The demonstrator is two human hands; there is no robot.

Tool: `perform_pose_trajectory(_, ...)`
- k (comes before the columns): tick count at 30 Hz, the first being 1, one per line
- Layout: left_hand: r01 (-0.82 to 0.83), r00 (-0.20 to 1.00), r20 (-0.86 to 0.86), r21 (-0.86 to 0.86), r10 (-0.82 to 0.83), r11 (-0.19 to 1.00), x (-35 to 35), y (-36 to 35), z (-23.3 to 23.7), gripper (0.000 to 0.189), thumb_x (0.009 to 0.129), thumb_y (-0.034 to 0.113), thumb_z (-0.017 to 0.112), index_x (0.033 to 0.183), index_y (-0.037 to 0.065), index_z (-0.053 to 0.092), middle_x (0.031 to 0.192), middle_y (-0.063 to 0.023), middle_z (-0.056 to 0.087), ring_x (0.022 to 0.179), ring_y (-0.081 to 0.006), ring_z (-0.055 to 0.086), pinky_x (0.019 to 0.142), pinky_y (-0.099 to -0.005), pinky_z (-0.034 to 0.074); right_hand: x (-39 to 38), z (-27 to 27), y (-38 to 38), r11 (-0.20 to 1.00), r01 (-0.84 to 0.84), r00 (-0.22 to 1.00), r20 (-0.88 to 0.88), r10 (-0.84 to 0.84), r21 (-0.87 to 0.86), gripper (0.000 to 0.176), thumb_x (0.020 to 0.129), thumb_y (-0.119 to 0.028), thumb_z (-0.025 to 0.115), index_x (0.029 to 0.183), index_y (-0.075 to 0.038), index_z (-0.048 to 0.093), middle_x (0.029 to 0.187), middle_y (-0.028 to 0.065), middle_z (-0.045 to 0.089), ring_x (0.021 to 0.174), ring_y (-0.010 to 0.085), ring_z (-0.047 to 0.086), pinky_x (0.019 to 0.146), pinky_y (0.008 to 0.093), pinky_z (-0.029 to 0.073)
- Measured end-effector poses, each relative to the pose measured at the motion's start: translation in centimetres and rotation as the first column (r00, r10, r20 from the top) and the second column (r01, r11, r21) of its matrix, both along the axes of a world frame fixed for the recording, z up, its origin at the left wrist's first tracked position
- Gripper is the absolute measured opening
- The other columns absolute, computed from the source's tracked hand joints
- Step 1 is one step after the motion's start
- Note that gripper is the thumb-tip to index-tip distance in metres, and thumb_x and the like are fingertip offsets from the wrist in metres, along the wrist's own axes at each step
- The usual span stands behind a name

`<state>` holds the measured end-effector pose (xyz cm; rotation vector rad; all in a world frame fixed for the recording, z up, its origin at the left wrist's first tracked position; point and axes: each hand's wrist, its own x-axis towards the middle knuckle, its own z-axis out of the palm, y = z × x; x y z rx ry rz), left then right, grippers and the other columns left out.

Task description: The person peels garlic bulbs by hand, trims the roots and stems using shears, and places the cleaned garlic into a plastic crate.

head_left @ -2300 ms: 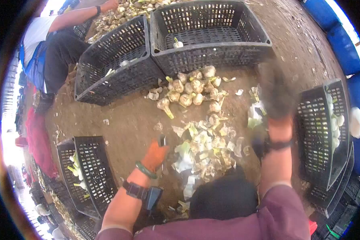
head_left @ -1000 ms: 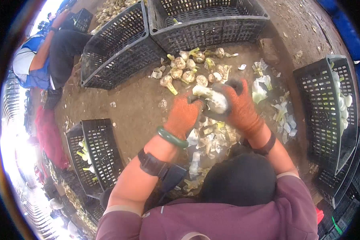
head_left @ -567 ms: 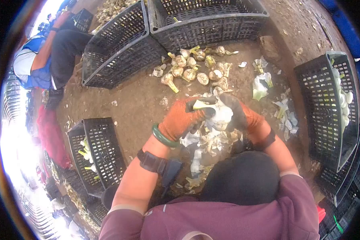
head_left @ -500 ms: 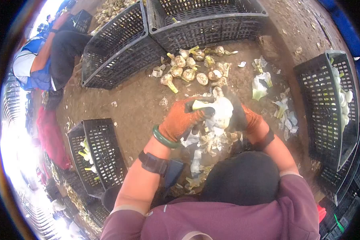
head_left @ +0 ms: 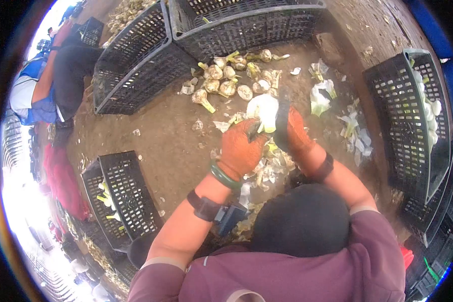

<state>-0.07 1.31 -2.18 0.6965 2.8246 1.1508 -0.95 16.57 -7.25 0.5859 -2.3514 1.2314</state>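
while the left hand (head_left: 243, 149) holds garlic (head_left: 262, 108), open ground (head_left: 168, 143) reaches crate (head_left: 136, 72) edges

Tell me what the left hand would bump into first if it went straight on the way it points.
Probably the white garlic bulb, right in front of the left hand, though depth is hard to judge in this one view.

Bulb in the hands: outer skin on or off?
Off where visible: the held bulb shows clean white, unlike the soiled bulbs on the ground. Far side hidden; cannot tell.
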Motion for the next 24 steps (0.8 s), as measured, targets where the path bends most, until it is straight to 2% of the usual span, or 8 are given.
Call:
perform_pose_trajectory(1,0.008,0.943,0.33,0.103,-0.042,0.995,-0.2,-0.3,0.3,0.03,0.076,0.009,0.063,0.103,-0.002,0.059,0.072,-0.0084,0.063,0.065,-0.0136,0.058,0.059,-0.0293,0.047,0.6,1.2,0.1,0.997,-0.013,0.987,0.159,0.025,-0.075,0.023,0.075,-0.001,0.057,0.098,-0.001,0.058,0.094,0.0145,0.061,0.078,0.0289,0.061,0.069,0.0345,0.049)
perform_pose_trajectory(4,-0.09,0.77,0.637,0.164,-0.036,0.982,-1.0,-0.8,1.7,0.031,0.076,0.01,0.062,0.104,-0.004,0.058,0.072,-0.008,0.063,0.065,-0.0118,0.057,0.059,-0.0283,0.047,0.6,-0.5,0.0,1.0,-0.016,0.994,0.109,0.015,0.005,0.023,0.076,-0.004,0.059,0.099,-0.001,0.058,0.096,0.015,0.061,0.085,0.0288,0.06,0.071,0.0355,0.048)
perform_pose_trajectory(7,-0.02,0.934,0.357,0.045,0.003,0.999,-1.0,-1.0,0.9,0.036,0.075,0.017,0.063,0.102,-0.006,0.058,0.077,-0.0161,0.064,0.067,-0.0254,0.061,0.062,-0.0342,0.049,0.9,3.9,0.3,0.953,0.059,0.741,0.653,0.159,-0.299,0.041,0.077,-0.007,0.061,0.116,0.0,0.048,0.099,0.0151,0.061,0.089,0.029,0.059,0.075,0.0346,0.048)
perform_pose_trajectory(9,-0.007,0.988,0.152,-0.027,0.011,1.0,-0.8,-0.6,0.7,0.037,0.074,0.019,0.063,0.101,-0.006,0.058,0.079,-0.0191,0.063,0.07,-0.0315,0.062,0.063,-0.0374,0.049,1.0,4.3,0.2,0.931,0.1,0.706,0.684,0.182,-0.35,0.046,0.079,-0.007,0.06,0.121,0.0,0.043,0.1,0.0148,0.061,0.09,0.0292,0.059,0.077,0.0347,0.047)
perform_pose_trajectory(11,-0.025,0.999,0.027,-0.072,0.027,0.997,-0.4,0.0,1.0,0.036,0.073,0.021,0.064,0.098,-0.004,0.059,0.082,-0.0213,0.063,0.074,-0.0363,0.061,0.064,-0.0403,0.049,1.1,1.0,-0.3,0.987,0.006,0.928,0.368,0.055,-0.163,0.049,0.081,-0.006,0.058,0.125,0.001,0.039,0.1,0.0142,0.061,0.09,0.0294,0.059,0.079,0.0351,0.046)
perform_pose_trajectory(18,0.034,0.995,-0.098,0.15,-0.019,0.988,1.5,-0.2,0.3,0.028,0.075,0.024,0.064,0.09,0.001,0.058,0.067,-0.0164,0.061,0.055,-0.0268,0.06,0.05,-0.0353,0.047,1.7,-1.3,0.3,0.955,-0.165,0.933,0.275,0.232,-0.246,0.032,0.083,-0.01,0.055,0.115,-0.003,0.053,0.104,0.0123,0.061,0.094,0.0247,0.059,0.083,0.0339,0.046)
perform_pose_trajectory(21,-0.629,0.563,0.816,0.317,0.134,0.71,0.6,-1.4,4.6,0.022,0.079,0.02,0.06,0.089,0.001,0.059,0.062,-0.0102,0.059,0.048,-0.0182,0.056,0.042,-0.0284,0.042,1.6,-2.4,0.8,0.907,-0.221,0.914,0.249,0.322,-0.36,0.029,0.08,-0.004,0.056,0.109,-0.002,0.057,0.106,0.0116,0.06,0.099,0.0227,0.058,0.087,0.033,0.045)
perform_pose_trajectory(24,-0.744,0.533,0.814,0.32,0.232,0.587,-1.4,-4.4,3.9,0.017,0.081,0.017,0.056,0.088,0.002,0.059,0.064,-0.007,0.059,0.047,-0.0153,0.055,0.04,-0.0242,0.04,1.8,-1.0,0.9,0.734,-0.206,0.822,0.292,0.489,-0.648,0.033,0.079,-0.001,0.057,0.112,-0.001,0.055,0.108,0.0116,0.059,0.101,0.023,0.057,0.09,0.0343,0.045)
